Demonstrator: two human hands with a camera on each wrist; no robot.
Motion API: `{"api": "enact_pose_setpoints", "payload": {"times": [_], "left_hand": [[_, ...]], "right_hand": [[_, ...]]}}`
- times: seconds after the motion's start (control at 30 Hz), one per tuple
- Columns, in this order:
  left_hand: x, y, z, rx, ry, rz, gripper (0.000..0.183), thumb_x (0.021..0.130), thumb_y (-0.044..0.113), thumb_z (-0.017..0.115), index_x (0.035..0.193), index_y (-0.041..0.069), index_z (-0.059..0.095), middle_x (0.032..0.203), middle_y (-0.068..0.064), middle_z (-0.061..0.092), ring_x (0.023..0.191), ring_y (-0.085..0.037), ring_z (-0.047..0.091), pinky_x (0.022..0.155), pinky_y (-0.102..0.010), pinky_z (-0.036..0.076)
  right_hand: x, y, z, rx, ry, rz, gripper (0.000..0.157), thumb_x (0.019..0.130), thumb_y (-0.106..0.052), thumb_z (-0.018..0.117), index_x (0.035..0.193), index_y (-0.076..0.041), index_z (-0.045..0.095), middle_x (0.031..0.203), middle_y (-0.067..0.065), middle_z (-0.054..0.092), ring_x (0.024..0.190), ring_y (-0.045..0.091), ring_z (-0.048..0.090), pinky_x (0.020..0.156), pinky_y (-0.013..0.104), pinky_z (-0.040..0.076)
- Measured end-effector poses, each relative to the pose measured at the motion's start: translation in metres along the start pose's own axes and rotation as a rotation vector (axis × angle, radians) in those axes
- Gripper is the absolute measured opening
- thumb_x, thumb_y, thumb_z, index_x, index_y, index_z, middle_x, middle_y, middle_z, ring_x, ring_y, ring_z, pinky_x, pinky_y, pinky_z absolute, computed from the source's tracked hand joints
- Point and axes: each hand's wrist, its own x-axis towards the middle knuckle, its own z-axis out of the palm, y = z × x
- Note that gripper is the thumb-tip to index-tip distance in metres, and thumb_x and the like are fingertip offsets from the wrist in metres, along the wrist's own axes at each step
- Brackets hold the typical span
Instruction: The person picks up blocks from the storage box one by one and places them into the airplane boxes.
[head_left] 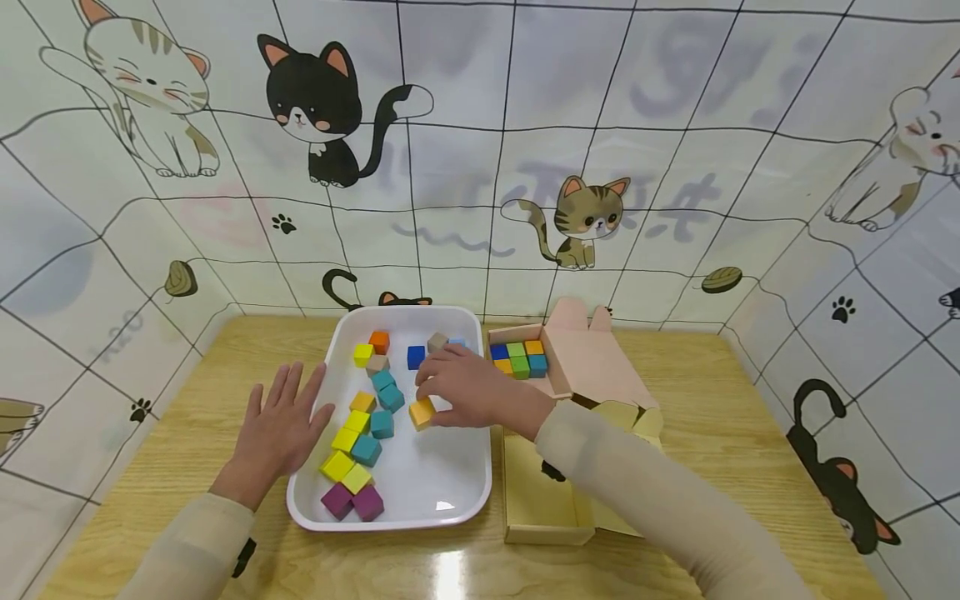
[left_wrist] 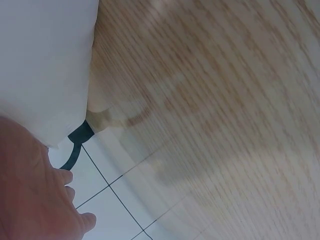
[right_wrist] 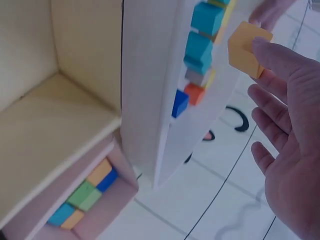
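Observation:
My right hand [head_left: 468,387] pinches a light orange cube [head_left: 422,413] between thumb and fingers over the right half of the white tray [head_left: 465,492]. In the right wrist view the same orange cube [right_wrist: 245,49] sits at the fingertips of the right hand [right_wrist: 295,125], with the other fingers loosely bent. My left hand [head_left: 281,429] lies at the tray's left rim, its fingers spread and straight. Left of the held cube stand several yellow cubes [head_left: 345,439] and teal cubes [head_left: 382,424], with purple cubes [head_left: 367,502] at the front.
Right of the tray, a pink cardboard box [head_left: 600,358] with its lid folded back holds several coloured cubes [head_left: 519,367]. In front of it a yellow cardboard box [head_left: 540,492] stands with its flap out. Both rest on the wooden table [head_left: 720,417], before a cat-patterned wall.

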Motion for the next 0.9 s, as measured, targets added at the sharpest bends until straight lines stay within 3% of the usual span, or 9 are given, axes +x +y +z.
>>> {"api": "enact_pose_setpoints", "payload": {"times": [0.23,0.5,0.7,0.9], "left_hand": [[0.0,-0.001,0.002,-0.009,0.006,0.005,0.07,0.1,0.046,0.04,0.158,0.016,0.013,0.16,-0.026,0.013,0.147,-0.047,0.009,0.116,-0.07,0.004],[0.0,-0.005,0.006,-0.023,-0.004,0.011,0.07,0.101,0.049,0.035,0.158,0.018,0.008,0.16,-0.027,0.011,0.148,-0.047,0.007,0.116,-0.07,0.002],[0.003,-0.004,0.004,-0.013,-0.01,0.018,0.071,0.1,0.049,0.037,0.158,0.018,0.009,0.16,-0.026,0.011,0.148,-0.047,0.007,0.116,-0.07,0.002],[0.006,-0.006,0.001,0.013,-0.022,0.034,0.073,0.099,0.051,0.039,0.158,0.017,0.011,0.16,-0.026,0.011,0.147,-0.048,0.008,0.116,-0.071,0.005]], "right_hand": [[-0.017,0.035,-0.01,0.029,0.087,0.096,0.035,0.088,-0.044,0.068,0.118,-0.026,0.071,0.127,-0.006,0.063,0.13,0.018,0.049,0.117,0.041,0.032],[-0.046,0.079,-0.005,-0.009,0.169,0.166,0.034,0.087,-0.04,0.071,0.116,-0.02,0.071,0.124,0.0,0.065,0.125,0.023,0.053,0.112,0.045,0.036],[-0.065,0.102,0.006,0.024,0.113,0.263,0.037,0.089,-0.038,0.07,0.123,-0.024,0.069,0.125,-0.001,0.066,0.124,0.023,0.054,0.111,0.048,0.037],[-0.074,0.109,0.019,0.048,0.08,0.299,0.032,0.089,-0.036,0.07,0.117,-0.02,0.071,0.126,0.0,0.065,0.127,0.026,0.052,0.112,0.05,0.034]]}}
